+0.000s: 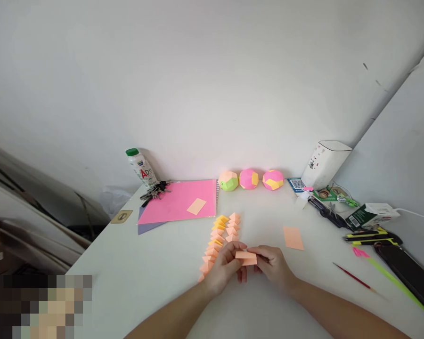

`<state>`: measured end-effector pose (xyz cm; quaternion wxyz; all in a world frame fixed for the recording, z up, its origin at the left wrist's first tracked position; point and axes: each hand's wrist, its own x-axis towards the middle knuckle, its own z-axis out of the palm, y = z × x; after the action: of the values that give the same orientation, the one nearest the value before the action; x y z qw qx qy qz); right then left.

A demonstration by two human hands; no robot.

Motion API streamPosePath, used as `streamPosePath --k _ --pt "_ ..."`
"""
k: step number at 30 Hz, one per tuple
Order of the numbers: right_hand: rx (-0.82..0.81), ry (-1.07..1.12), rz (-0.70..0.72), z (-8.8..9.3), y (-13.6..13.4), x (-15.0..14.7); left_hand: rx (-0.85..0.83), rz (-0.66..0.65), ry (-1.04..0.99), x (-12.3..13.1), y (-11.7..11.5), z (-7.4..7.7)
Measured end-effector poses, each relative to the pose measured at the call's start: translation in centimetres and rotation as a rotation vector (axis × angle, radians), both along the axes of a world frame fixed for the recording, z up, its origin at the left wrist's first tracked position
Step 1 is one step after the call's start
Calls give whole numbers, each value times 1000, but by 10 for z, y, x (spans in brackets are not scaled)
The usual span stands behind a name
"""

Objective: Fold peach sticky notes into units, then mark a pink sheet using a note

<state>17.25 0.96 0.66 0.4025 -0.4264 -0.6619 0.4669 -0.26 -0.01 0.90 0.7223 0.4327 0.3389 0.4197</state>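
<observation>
Between my hands is a small piece of folded peach paper (246, 258), held over the front middle of the table. My left hand (226, 266) pinches its left end, and my right hand (273, 264) grips the right end. Beside and behind my left hand stand two rows of folded paper pieces (217, 234), mostly peach with several yellow ones. The lower part of the right row is hidden by my hands. A flat peach paper sheet (293, 238) lies to the right of my right hand.
Three paper balls (249, 179) sit against the wall. Back left are a bottle (141, 168), keys (156, 191) and a pink sheet (178, 202) bearing a peach slip. At right are a white container (325, 165), a box (371, 215), cutters (372, 236) and a thin red brush (355, 278).
</observation>
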Motion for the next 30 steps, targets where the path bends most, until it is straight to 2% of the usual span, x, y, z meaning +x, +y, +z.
streamPosePath --k 4,7,9,15,20,26,30 --pt "-75 44 17 3 -2 -2 4 30 80 4 2 3" --pt "-110 78 -20 0 -3 -3 21 39 121 5 3 4" --pt "-83 75 -22 -3 -3 -2 18 51 125 5 3 3" --pt "167 57 90 -5 0 0 6 74 103 5 3 -1" --pt "188 75 135 -5 2 1 4 97 108 6 3 -1" --pt "125 284 298 -5 2 -5 -28 132 102 7 3 -2" --pt "150 263 261 -5 2 -4 -35 113 79 6 3 0"
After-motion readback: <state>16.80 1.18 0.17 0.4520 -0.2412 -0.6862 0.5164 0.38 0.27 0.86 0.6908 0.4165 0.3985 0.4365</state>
